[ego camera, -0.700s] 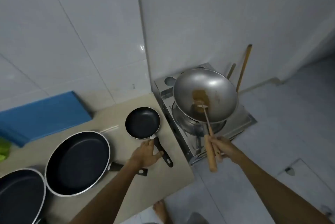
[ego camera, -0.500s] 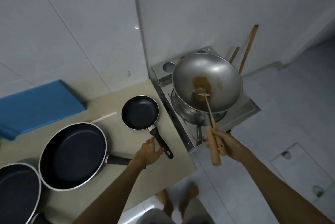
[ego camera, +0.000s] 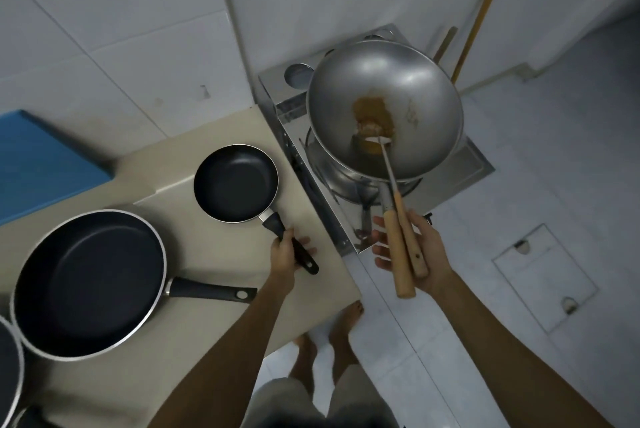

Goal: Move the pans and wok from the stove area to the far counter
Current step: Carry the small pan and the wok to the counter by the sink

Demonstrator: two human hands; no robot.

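Observation:
A steel wok [ego camera: 408, 95] with a brown patch and a ladle inside is held above the stove burner. My right hand [ego camera: 420, 251] grips the wok's wooden handle together with the ladle's wooden handle. A small black frying pan [ego camera: 235, 181] sits on the beige counter just left of the stove. My left hand [ego camera: 285, 251] is wrapped around its black handle. A large black pan [ego camera: 86, 282] with a silver rim lies further left, its handle pointing right. The rim of a third pan [ego camera: 8, 372] shows at the bottom left edge.
The steel stove [ego camera: 460, 171] stands in the wall corner, lower than the beige counter [ego camera: 214, 306]. Two wooden sticks [ego camera: 476, 25] lean on the wall behind it. A blue board [ego camera: 41, 157] lies at the counter's back left. My bare feet stand on the tiled floor [ego camera: 519, 289].
My left hand has closed round the small pan's handle; before, it lay open beside it. The wok stays lifted in my right hand. The view has shifted lower.

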